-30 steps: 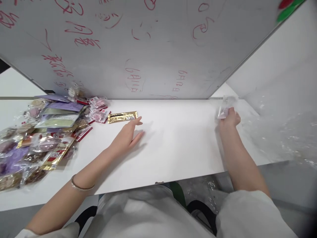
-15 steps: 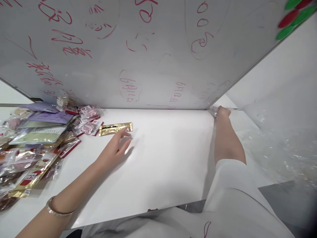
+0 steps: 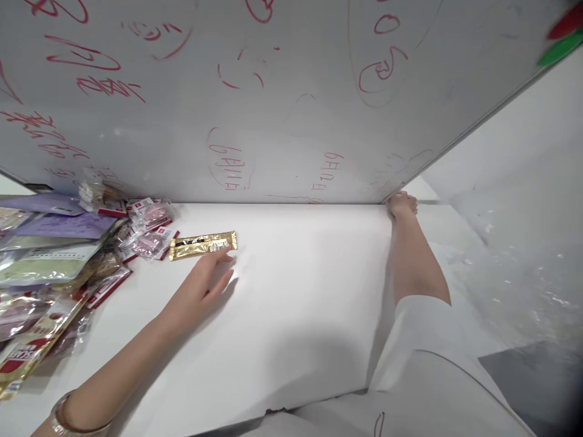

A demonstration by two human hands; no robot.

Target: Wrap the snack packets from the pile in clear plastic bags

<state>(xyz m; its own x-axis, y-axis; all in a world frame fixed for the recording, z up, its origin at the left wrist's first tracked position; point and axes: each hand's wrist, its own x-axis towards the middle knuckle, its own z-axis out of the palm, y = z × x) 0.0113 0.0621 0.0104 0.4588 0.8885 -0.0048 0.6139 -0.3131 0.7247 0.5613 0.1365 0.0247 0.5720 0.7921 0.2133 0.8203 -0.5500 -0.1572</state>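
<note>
A whiteboard [image 3: 291,109] walls off the back of the table [image 3: 291,315]; packets heap [image 3: 54,261] at left, clear plastic [image 3: 514,279] bunches at right. One gold sachet [image 3: 203,245] lies just right of two pink packets [image 3: 153,213]. The left hand [image 3: 200,285] is loosely spread, holding nothing, fingertips at the sachet's lower edge; contact is unclear. The right hand [image 3: 403,204], fingers curled, has moved since a second ago to the whiteboard's lower right corner; whether it holds the clear packet seen then, I cannot tell.
</note>
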